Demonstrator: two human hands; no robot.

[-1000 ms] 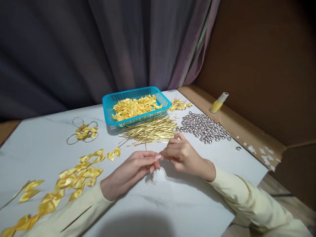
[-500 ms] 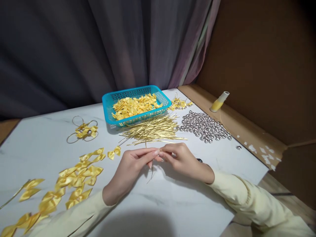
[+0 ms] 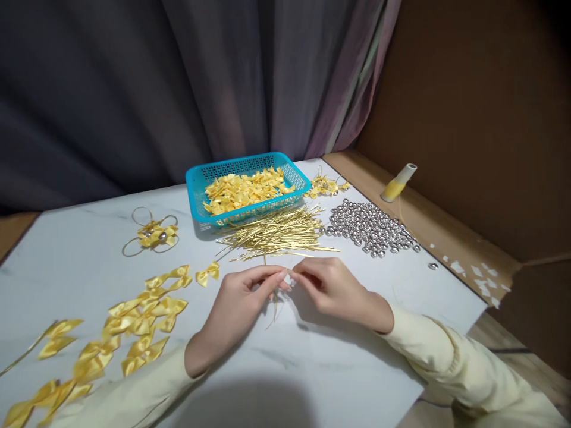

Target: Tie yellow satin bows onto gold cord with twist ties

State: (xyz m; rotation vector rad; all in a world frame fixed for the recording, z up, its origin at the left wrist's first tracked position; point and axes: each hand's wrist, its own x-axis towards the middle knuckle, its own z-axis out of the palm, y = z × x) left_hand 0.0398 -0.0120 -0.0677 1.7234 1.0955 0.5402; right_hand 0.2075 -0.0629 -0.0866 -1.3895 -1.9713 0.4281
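My left hand [image 3: 246,301] is closed in a pinch in front of the pile of gold wire ties [image 3: 279,232]. A thin gold strand [image 3: 275,309] hangs below its fingers, and a short gold end pokes up above them. My right hand [image 3: 332,289] is pinched too, its fingertips just right of the left ones. What it holds is too small to make out. Several yellow satin bows [image 3: 143,315] lie left of my left hand, with one single bow [image 3: 207,274] nearest it.
A blue basket [image 3: 191,199] of yellow bows stands at the back. Small shiny silver bells [image 3: 370,229] are heaped at right. Wire loops with bows and bells [image 3: 156,235] lie at left, more [image 3: 328,185] behind. A spool of yellow thread [image 3: 398,184] stands on the wooden ledge near paper scraps [image 3: 484,279].
My right hand has drawn slightly to the right, so a small gap opens between the fingertips. My left hand stays almost in place, and the view shifts a little.
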